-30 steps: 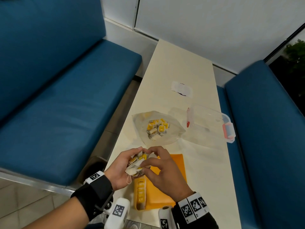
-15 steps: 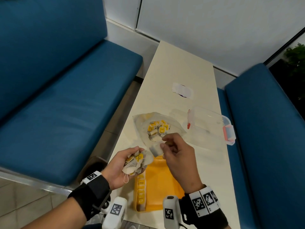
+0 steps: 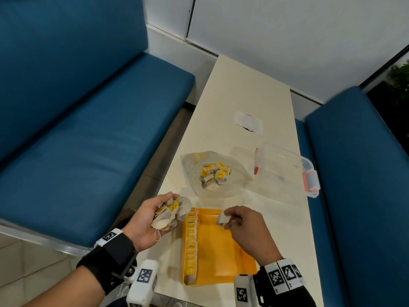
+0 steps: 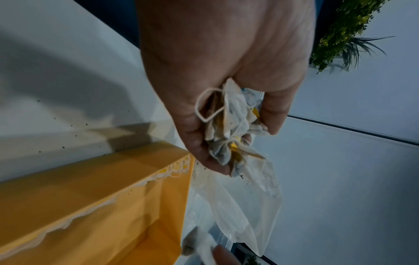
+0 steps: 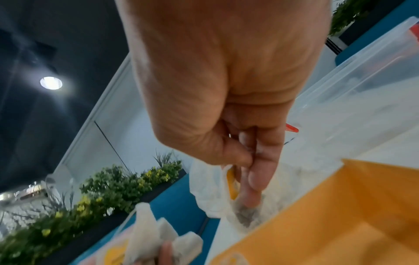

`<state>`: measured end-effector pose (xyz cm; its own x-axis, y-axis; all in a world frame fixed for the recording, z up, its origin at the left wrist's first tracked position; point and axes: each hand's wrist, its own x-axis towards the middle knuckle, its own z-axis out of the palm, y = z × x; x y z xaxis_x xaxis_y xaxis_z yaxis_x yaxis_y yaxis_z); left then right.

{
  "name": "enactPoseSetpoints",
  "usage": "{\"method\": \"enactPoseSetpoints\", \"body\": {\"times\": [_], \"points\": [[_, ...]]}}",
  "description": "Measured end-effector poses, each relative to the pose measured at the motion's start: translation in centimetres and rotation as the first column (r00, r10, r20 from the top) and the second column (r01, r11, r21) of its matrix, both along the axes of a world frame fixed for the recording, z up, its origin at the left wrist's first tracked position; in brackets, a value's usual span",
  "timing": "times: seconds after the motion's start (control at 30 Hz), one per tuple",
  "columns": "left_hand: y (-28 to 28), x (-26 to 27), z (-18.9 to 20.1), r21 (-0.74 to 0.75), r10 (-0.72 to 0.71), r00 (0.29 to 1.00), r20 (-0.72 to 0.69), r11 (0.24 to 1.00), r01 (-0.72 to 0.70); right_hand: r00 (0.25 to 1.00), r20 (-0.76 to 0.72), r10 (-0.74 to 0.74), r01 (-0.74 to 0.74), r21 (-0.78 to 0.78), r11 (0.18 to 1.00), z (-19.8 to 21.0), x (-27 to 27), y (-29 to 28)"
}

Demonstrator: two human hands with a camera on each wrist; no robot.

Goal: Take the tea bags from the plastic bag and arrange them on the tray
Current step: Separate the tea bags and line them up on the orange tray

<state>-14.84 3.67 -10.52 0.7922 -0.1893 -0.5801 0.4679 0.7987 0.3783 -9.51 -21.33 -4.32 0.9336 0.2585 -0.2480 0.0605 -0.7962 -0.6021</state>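
My left hand [image 3: 152, 214] cups a bunch of tea bags [image 3: 171, 212] with yellow tags and loose strings, held just left of the orange tray [image 3: 223, 251]; the left wrist view shows the same bunch of tea bags [image 4: 231, 129] in the curled fingers. My right hand [image 3: 240, 221] pinches a single tea bag [image 3: 222, 218] above the tray's far end; in the right wrist view the single tea bag [image 5: 226, 190] hangs from thumb and fingers. A row of tea bags [image 3: 191, 242] lines the tray's left side. The clear plastic bag [image 3: 234, 185] with more tea bags [image 3: 214, 176] lies beyond the tray.
A clear plastic box [image 3: 287, 171] with red latches lies on its side at the table's right edge. A white sticker [image 3: 249, 122] sits farther up the cream table [image 3: 243, 89]. Blue benches [image 3: 88, 140] flank the table on both sides.
My right hand drew one tea bag out of the bunch, lifted it toward the plastic bag, then brought it back down over the tray. My left hand shifted slightly left with the bunch.
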Motion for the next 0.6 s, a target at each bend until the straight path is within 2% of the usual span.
{"method": "enactPoseSetpoints", "body": {"times": [0.17, 0.27, 0.4, 0.6], "points": [[0.1, -0.2, -0.2, 0.010, 0.005, 1.000, -0.021, 1.000, -0.004, 0.986, 0.058, 0.158, -0.141, -0.236, 0.962, -3.2, 0.5, -0.3], [0.2, -0.4, -0.5, 0.005, -0.001, 1.000, -0.025, 1.000, 0.001, 0.970, 0.086, 0.228, -0.195, -0.289, 0.937, -4.8, 0.9, 0.3], [0.3, -0.6, -0.8, 0.011, 0.011, 0.999, -0.036, 1.000, -0.011, 0.955, 0.023, 0.297, -0.267, -0.378, 0.887, -5.9, 1.6, 1.6], [0.6, -0.9, -0.6, 0.014, 0.026, 0.998, -0.056, 1.000, -0.026, 0.943, 0.017, 0.333, -0.286, -0.471, 0.835, -6.5, 2.1, 2.9]]}}
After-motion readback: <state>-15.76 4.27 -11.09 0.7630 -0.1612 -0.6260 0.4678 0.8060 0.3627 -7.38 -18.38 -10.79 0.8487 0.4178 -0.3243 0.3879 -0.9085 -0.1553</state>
